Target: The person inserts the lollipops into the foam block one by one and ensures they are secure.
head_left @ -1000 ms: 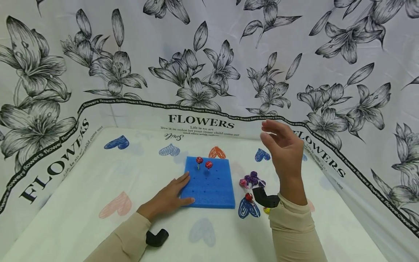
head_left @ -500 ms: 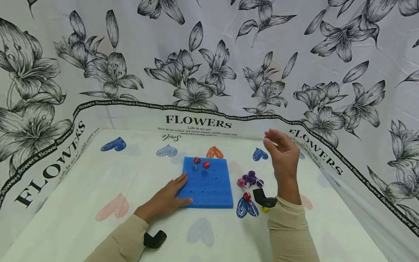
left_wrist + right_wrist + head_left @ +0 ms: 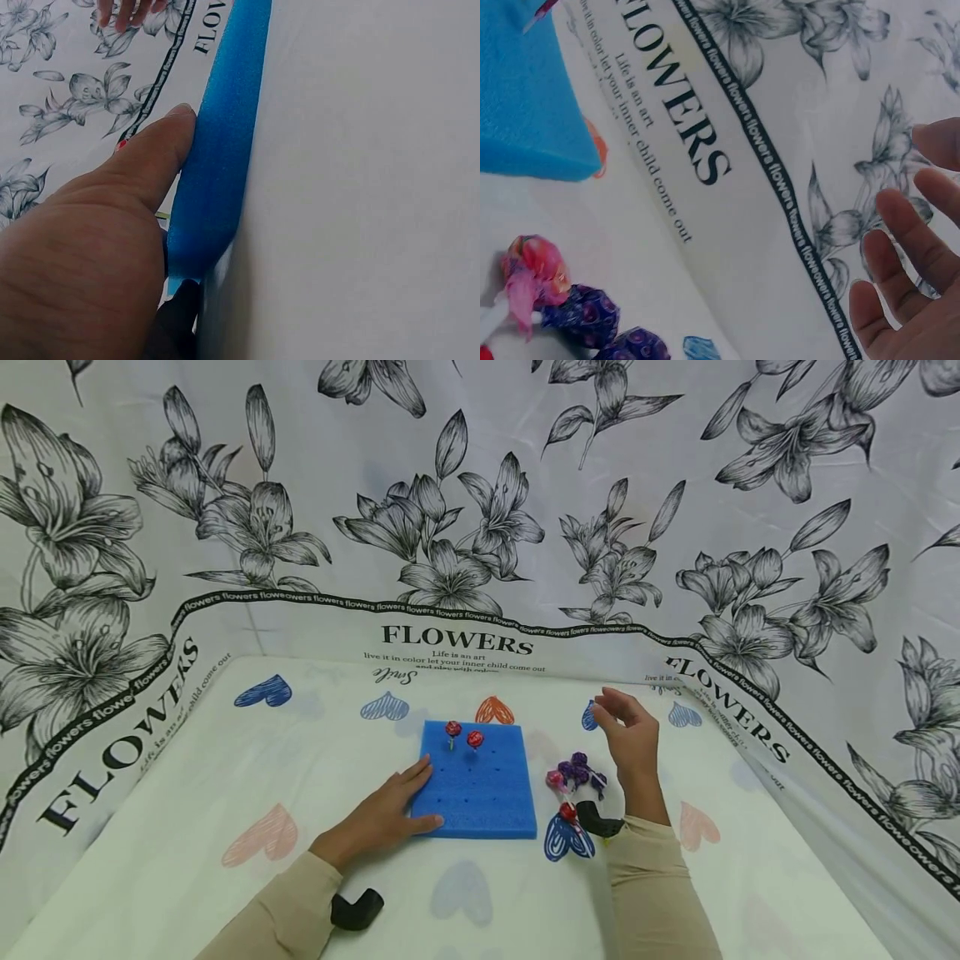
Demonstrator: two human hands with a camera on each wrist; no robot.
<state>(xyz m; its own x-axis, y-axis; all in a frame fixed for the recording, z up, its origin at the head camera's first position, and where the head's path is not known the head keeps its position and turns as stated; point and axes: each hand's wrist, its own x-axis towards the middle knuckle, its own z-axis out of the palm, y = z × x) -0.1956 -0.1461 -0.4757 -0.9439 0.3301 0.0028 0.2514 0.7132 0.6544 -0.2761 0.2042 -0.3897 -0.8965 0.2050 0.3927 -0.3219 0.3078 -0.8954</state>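
The person's left hand (image 3: 384, 814), fingers extended and gripping nothing, rests against the left side of a square blue foam board (image 3: 483, 814) pierced with small holes. Two round red-wrapped lollipops (image 3: 475, 739) stand in it toward the far edge. The right hand (image 3: 633, 750), relaxed and holding nothing I can see, is raised near purple-wrapped lollipops (image 3: 581, 770) and a pink-wrapped lollipop (image 3: 555, 778), which lie on white heart-printed cloth (image 3: 172, 752) right of the board.
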